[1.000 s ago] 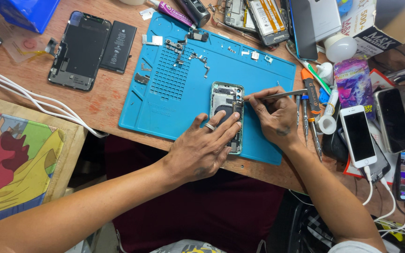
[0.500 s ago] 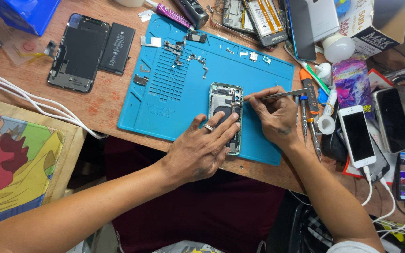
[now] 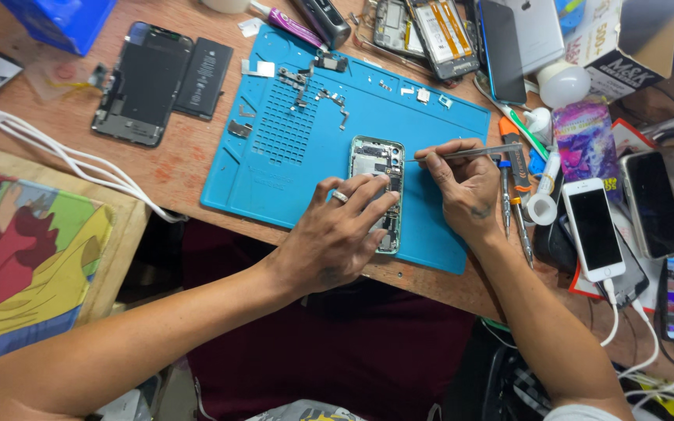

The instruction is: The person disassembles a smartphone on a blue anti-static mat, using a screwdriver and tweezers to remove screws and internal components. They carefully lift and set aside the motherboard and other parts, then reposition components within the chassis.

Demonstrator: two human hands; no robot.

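**Steadying an opened phone while tweezers work at its top edge**

Pressing down on the opened phone (image 3: 377,187), the left hand (image 3: 337,238) lies flat across its lower half, fingers spread and not closed around anything; a ring shows on one finger. The phone rests on the blue repair mat (image 3: 290,148), toward the mat's front right corner, close to the desk's near edge.

Little has changed over the last second. Both hands sit almost exactly where they were, and the tweezers (image 3: 473,153) have kept their angle, tips pointing left at the phone's upper right side. That steadiness suggests fine, slow work on one small part inside the phone rather than a move between steps.

The right hand (image 3: 470,191) has its grip closed on the tweezers, pinched between thumb and fingers, with the tool running level across the mat's right edge. Whether the tips hold a screw or part is too small to tell.

Around the work:
- Loose brackets and small metal parts (image 3: 310,82) lie along the mat's far edge.
- A detached screen (image 3: 143,84) and a black battery (image 3: 204,67) lie on the bare desk (image 3: 189,175) beyond the mat's left edge.
- Screwdrivers (image 3: 513,204) lie just right of the right hand.
- A white phone (image 3: 593,230) on a cable and several other handsets fill the desk's right side.
- White cables (image 3: 79,168) cross the left side, above a colourful painted board (image 3: 33,257).
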